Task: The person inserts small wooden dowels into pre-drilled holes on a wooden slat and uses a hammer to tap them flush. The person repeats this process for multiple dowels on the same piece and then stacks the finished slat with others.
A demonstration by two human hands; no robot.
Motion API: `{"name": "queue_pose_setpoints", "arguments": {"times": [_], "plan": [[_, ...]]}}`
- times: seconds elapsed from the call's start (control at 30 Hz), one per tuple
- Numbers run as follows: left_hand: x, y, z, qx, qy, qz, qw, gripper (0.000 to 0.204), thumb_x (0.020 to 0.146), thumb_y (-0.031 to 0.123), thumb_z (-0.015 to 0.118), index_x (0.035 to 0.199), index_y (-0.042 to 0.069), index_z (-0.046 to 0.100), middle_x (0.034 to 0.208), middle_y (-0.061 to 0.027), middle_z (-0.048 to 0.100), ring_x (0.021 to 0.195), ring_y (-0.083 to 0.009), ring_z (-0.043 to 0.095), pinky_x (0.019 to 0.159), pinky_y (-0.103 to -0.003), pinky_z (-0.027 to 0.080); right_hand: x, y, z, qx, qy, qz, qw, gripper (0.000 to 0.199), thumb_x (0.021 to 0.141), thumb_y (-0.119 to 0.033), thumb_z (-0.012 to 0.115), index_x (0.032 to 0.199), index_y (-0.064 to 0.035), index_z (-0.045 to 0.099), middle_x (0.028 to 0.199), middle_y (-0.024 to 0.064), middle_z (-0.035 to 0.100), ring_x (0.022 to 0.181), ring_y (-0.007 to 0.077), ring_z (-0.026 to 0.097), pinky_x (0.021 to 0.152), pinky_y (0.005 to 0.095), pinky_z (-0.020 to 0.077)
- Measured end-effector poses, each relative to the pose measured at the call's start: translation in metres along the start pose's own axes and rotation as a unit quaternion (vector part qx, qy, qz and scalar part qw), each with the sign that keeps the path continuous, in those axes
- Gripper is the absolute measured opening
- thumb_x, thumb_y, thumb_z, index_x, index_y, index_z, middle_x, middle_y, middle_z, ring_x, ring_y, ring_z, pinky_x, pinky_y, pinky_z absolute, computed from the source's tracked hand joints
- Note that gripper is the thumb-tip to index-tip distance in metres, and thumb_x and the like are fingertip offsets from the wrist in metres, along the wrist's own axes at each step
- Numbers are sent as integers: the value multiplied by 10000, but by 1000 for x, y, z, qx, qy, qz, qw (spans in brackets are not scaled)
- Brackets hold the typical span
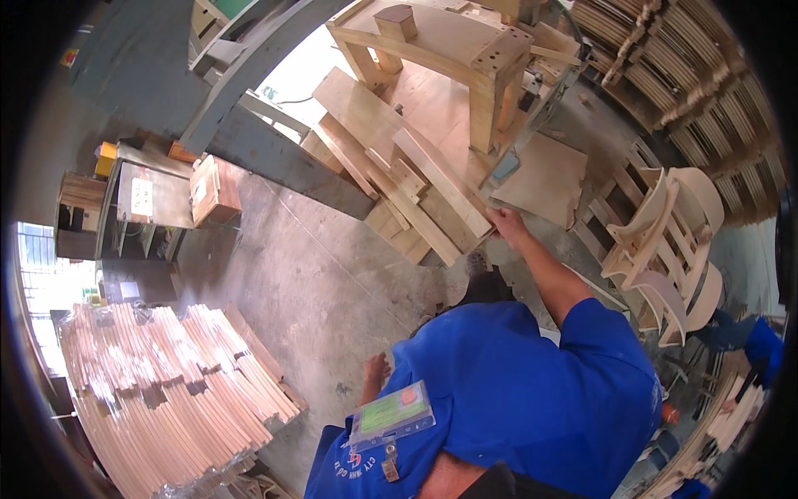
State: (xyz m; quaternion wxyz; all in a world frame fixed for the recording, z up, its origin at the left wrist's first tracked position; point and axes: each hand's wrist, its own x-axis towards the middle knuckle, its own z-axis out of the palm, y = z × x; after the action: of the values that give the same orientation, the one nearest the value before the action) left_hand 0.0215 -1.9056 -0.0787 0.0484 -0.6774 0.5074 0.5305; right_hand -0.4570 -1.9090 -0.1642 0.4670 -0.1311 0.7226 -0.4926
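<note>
At the lower end of a pile of flat wooden boards (416, 179), the person's right hand (507, 223) rests on the edge of one long plank (440, 183). The fingers are closed over the end of this plank, so the hand is clamped on it. The plank lies on top of the other boards, slanting from the upper left down to the right. The right arm, in a blue short sleeve (603, 333), stretches out from the body towards it.

The left hand (376, 366) hangs low beside the blue shirt, above the concrete floor (307, 283). It holds nothing, and the fingers seem loosely bent; whether they are together or apart cannot be told. A green badge in a clear holder (391, 414) hangs on the shirt just beside it.

Above the pile stands a wooden frame with thick legs (465, 58). To the right of the hand lies a flat square panel (540, 179), and further right stands a stack of curved wooden chair parts (665, 241). At the lower left, well apart, there is a big bundle of thin light slats (166, 382).
</note>
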Motion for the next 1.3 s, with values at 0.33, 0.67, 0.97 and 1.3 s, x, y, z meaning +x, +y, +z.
{"name": "queue_pose_setpoints", "arguments": {"times": [0.33,0.67,0.97,1.3], "plan": [[45,95,94,-69,63,-6,996,523,947,362,687,1293,-29,709,1045,-211,779,948,-254,757,847,-375,580,-30,-140,-50,-416,105,-460,777,296,830,-160,816,1058,-65,654,939,117,681,879,365,661,763,460,541],[138,243,64,-424,-107,152,886,573,1051,410,605,1446,4,519,1317,-200,647,1096,-289,680,956,-426,573,-76,-146,-86,-454,52,-504,733,340,764,-138,802,1069,-60,674,949,107,639,895,346,624,789,475,525],[165,356,52,-570,-292,106,760,528,986,281,705,1423,58,509,1358,-173,597,1221,-335,623,1083,-481,524,-227,-92,-109,-499,158,-453,721,287,769,-66,750,1051,-66,697,1048,97,650,1014,331,631,853,464,504],[124,266,91,-473,-408,43,780,448,975,71,619,1412,8,545,1379,-131,653,1304,-322,618,1165,-514,472,-392,39,-13,-432,459,-171,757,491,833,-10,794,1288,-82,624,1345,176,567,1222,401,591,1001,481,511]]}}
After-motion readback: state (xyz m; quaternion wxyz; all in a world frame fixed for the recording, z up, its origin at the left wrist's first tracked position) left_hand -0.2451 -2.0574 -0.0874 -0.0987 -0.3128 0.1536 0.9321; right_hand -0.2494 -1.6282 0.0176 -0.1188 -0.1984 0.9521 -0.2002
